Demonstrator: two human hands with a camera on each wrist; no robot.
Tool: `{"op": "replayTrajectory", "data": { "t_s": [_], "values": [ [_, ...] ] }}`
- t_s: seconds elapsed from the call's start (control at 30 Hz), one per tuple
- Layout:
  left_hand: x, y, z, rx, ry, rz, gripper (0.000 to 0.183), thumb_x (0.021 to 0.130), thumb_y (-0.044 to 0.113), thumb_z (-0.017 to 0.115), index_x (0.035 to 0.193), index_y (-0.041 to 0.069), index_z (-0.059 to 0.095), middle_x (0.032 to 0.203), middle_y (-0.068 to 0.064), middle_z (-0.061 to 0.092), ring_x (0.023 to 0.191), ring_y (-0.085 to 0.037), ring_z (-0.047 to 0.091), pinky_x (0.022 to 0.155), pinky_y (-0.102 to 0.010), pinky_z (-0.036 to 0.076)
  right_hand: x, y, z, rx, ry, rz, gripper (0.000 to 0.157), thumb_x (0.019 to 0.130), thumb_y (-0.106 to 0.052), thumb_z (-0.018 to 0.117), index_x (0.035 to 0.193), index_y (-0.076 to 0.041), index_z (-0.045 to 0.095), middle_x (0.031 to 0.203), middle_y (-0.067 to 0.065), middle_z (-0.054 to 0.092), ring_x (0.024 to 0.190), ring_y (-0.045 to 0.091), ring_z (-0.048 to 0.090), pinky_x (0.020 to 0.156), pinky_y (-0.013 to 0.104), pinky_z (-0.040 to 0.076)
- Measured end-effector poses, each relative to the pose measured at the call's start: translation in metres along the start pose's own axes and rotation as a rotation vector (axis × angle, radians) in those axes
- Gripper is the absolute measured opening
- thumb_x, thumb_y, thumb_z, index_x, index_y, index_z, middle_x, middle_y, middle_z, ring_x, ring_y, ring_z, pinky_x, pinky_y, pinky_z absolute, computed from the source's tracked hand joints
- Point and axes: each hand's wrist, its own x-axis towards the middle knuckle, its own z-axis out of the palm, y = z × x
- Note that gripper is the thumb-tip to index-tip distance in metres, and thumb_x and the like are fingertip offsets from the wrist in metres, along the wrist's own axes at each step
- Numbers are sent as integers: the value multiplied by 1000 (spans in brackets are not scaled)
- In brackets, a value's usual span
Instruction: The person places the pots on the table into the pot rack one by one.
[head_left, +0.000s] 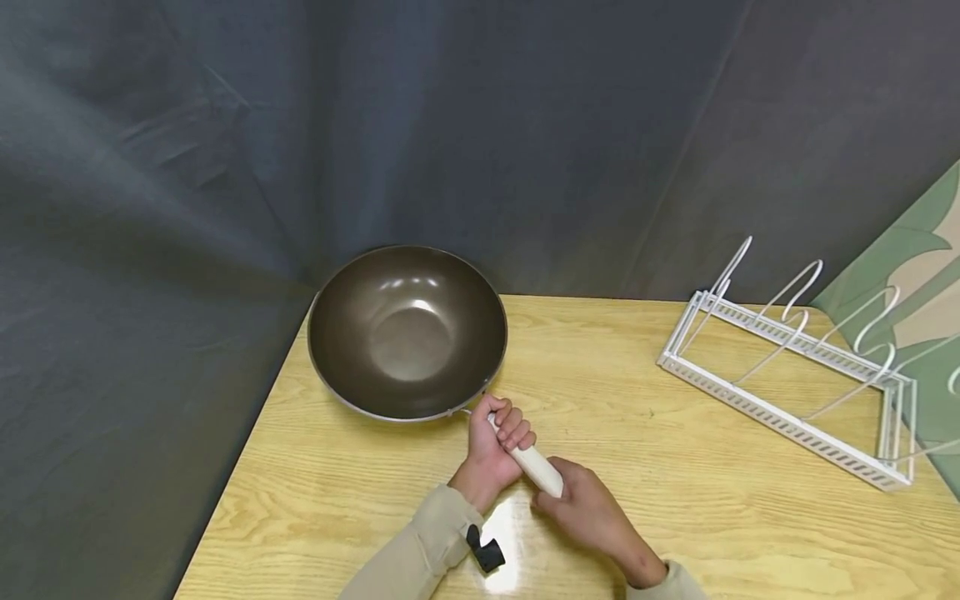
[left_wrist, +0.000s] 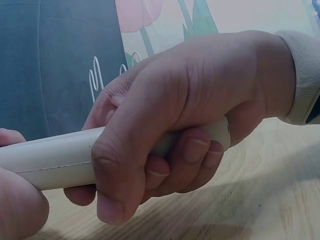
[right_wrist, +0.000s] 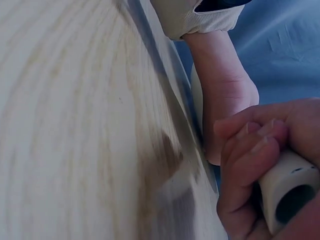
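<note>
A dark brown wok (head_left: 408,342) with a thin pale rim fills the back left of the table in the head view, its inside facing up toward me. Its cream handle (head_left: 537,471) slants down to the right. My left hand (head_left: 495,446) grips the handle close to the wok, fingers wrapped over the top. Farther back, my right hand (head_left: 588,508) holds the handle's end, with thumb and fingers curled round it in the left wrist view. The hollow handle end (right_wrist: 287,200) shows in the right wrist view, partly covered by the right hand's fingers.
A white wire rack (head_left: 780,417) with several upright loops stands on the wooden table (head_left: 600,392) at the right. Dark cloth (head_left: 510,150) hangs behind and along the left side. A green and beige patterned panel (head_left: 922,267) stands at the far right.
</note>
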Motion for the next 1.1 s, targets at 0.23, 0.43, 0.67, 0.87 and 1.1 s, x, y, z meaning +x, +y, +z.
{"op": "replayTrajectory", "data": {
  "t_s": [0.23, 0.43, 0.67, 0.87, 1.1],
  "values": [
    [-1, 0, 4, 24, -73, 16, 31, 85, 18, 32, 54, 20, 30, 44, 8, 23, 36, -5, 24, 40, -20, 29, -3, -2, 1, -11, 39, 11, 19, 75, -12, 72, 92, -16, 64, 64, -8, 49, 56, 9, 46, 51, 25, 39],
    [-3, 2, 8, 59, -112, 28, 32, 85, 18, 31, 53, 20, 31, 43, 8, 24, 36, -5, 24, 40, -20, 28, -6, -5, 4, 66, 73, 25, 24, 74, -10, 73, 96, -13, 65, 66, -5, 49, 58, 10, 44, 50, 24, 37],
    [-9, 5, 10, 122, -144, 27, 31, 85, 17, 30, 54, 20, 30, 42, 9, 27, 35, -4, 28, 39, -19, 27, -12, -8, 16, 173, 108, 38, 24, 75, -10, 75, 97, -11, 65, 70, -3, 52, 63, 12, 47, 55, 24, 39],
    [-7, 1, 20, 161, -201, 8, 32, 86, 17, 30, 54, 20, 30, 42, 9, 25, 35, -3, 27, 39, -19, 27, -17, -11, 15, 186, 164, 87, 25, 75, -9, 73, 98, -12, 65, 68, -3, 52, 60, 13, 47, 54, 25, 38],
    [-11, 0, 29, 187, -257, -7, 33, 88, 17, 30, 55, 20, 30, 43, 9, 24, 35, -4, 25, 39, -18, 26, -22, -14, 17, 263, 193, 103, 27, 74, -4, 73, 99, -12, 66, 65, -2, 49, 58, 13, 46, 51, 25, 39]
  ]
}}
